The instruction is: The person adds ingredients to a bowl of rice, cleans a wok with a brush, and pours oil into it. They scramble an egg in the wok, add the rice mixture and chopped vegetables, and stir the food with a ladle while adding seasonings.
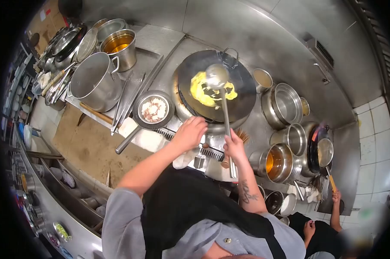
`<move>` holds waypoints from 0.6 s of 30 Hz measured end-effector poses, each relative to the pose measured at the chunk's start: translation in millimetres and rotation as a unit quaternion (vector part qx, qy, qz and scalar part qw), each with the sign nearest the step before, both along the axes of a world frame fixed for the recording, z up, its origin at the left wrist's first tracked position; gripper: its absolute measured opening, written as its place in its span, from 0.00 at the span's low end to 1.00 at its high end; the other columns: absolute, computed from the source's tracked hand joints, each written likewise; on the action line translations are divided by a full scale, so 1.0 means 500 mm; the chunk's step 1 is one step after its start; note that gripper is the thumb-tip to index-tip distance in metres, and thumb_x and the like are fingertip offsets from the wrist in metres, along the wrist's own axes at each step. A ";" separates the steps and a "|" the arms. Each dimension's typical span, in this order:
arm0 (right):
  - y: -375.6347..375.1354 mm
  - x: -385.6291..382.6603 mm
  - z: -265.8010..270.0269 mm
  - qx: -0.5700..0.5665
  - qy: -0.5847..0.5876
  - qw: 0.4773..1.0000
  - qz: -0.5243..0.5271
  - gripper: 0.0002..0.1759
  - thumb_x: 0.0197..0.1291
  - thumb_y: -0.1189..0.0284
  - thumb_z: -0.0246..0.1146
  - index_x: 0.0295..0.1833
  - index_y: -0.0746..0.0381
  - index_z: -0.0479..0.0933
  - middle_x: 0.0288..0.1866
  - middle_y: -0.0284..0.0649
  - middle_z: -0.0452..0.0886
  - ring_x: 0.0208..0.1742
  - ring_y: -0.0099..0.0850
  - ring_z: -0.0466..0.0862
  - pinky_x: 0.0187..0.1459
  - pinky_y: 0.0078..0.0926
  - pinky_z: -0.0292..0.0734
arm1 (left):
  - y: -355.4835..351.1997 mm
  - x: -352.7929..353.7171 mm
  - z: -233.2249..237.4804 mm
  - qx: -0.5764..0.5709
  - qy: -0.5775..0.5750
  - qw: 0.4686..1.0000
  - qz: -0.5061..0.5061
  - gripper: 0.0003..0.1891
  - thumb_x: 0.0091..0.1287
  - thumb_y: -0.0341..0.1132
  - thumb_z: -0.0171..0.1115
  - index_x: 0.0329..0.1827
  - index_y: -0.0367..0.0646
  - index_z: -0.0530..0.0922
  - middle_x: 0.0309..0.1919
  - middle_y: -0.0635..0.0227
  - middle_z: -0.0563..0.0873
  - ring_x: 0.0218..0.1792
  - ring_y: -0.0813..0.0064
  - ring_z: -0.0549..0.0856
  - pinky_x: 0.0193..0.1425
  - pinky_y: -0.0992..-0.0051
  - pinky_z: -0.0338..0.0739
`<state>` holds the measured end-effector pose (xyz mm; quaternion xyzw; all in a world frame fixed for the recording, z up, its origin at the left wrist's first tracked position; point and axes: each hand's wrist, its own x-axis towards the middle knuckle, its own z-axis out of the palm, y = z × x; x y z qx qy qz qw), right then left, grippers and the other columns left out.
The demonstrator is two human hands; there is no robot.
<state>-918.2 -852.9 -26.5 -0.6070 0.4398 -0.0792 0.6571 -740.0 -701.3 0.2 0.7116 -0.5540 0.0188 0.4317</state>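
Observation:
A dark wok [242, 97] sits on the burner, with yellow cooked egg [199, 88] spread over its middle. My right hand [234, 146] is closed round the long handle of a metal ladle [217, 77], whose shiny bowl is over the egg. At the wok's near rim is my left hand [190, 131], its fingers bent and close together; what they grip, if anything, is hidden. Just below that hand lies a white cloth [185, 159]. To its left, a strainer [139, 105] with a long handle holds a pale and reddish chopped food [154, 110].
A large pot [93, 82] and a pot of amber liquid [117, 45] stand to the left. Several metal pots, including one with orange liquid [279, 162], crowd the right. A brush [242, 137] lies near the ladle handle. Another person's hand [335, 196] holds a utensil at lower right.

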 end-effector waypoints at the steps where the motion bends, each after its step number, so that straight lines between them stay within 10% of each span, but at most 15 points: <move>1: 0.000 0.023 -0.032 -0.080 0.016 0.996 -0.025 0.30 0.75 0.71 0.52 0.79 0.49 0.57 0.20 0.30 0.69 0.11 0.21 0.65 0.13 0.22 0.64 | -0.026 0.005 -0.006 -0.002 -0.025 1.000 -0.005 0.07 0.67 0.32 0.60 0.41 0.38 0.81 0.40 0.59 0.82 0.47 0.55 0.81 0.54 0.60 0.76; 3: -0.028 -0.007 -0.111 -0.477 -0.087 0.875 0.011 0.30 0.75 0.70 0.52 0.79 0.50 0.57 0.21 0.30 0.68 0.12 0.20 0.64 0.13 0.22 0.63 | -0.043 0.023 -0.011 0.039 -0.046 0.998 -0.016 0.07 0.67 0.32 0.59 0.42 0.37 0.81 0.40 0.59 0.83 0.47 0.55 0.81 0.55 0.60 0.76; 5: -0.046 -0.038 -0.070 -0.436 -0.082 0.896 0.025 0.30 0.74 0.70 0.52 0.80 0.51 0.56 0.22 0.31 0.67 0.12 0.21 0.64 0.13 0.23 0.64 | -0.049 0.026 -0.022 0.121 -0.024 0.992 -0.025 0.08 0.68 0.33 0.58 0.41 0.37 0.81 0.40 0.59 0.82 0.48 0.55 0.81 0.57 0.59 0.75; 7: 0.013 -0.079 0.102 0.076 0.024 0.997 0.007 0.32 0.74 0.71 0.53 0.80 0.54 0.55 0.22 0.31 0.68 0.12 0.21 0.65 0.14 0.24 0.65 | -0.038 0.025 -0.036 0.100 -0.035 0.994 -0.033 0.09 0.67 0.32 0.58 0.43 0.37 0.82 0.42 0.58 0.84 0.49 0.56 0.82 0.57 0.60 0.75; 10: -0.044 -0.015 -0.092 -0.193 0.004 0.981 0.012 0.32 0.74 0.71 0.53 0.80 0.53 0.55 0.21 0.30 0.67 0.13 0.21 0.65 0.14 0.23 0.64 | 0.003 0.014 -0.023 0.069 -0.017 0.996 -0.051 0.09 0.66 0.32 0.59 0.43 0.38 0.83 0.42 0.56 0.85 0.45 0.55 0.84 0.54 0.61 0.77; 18: 0.068 -0.046 0.135 0.126 0.032 0.991 -0.016 0.31 0.74 0.69 0.54 0.80 0.49 0.57 0.20 0.27 0.66 0.15 0.17 0.64 0.14 0.20 0.61 | 0.230 0.012 -0.047 0.110 0.299 0.947 -0.035 0.06 0.68 0.27 0.61 0.43 0.36 0.84 0.35 0.57 0.87 0.36 0.62 0.88 0.44 0.72 0.80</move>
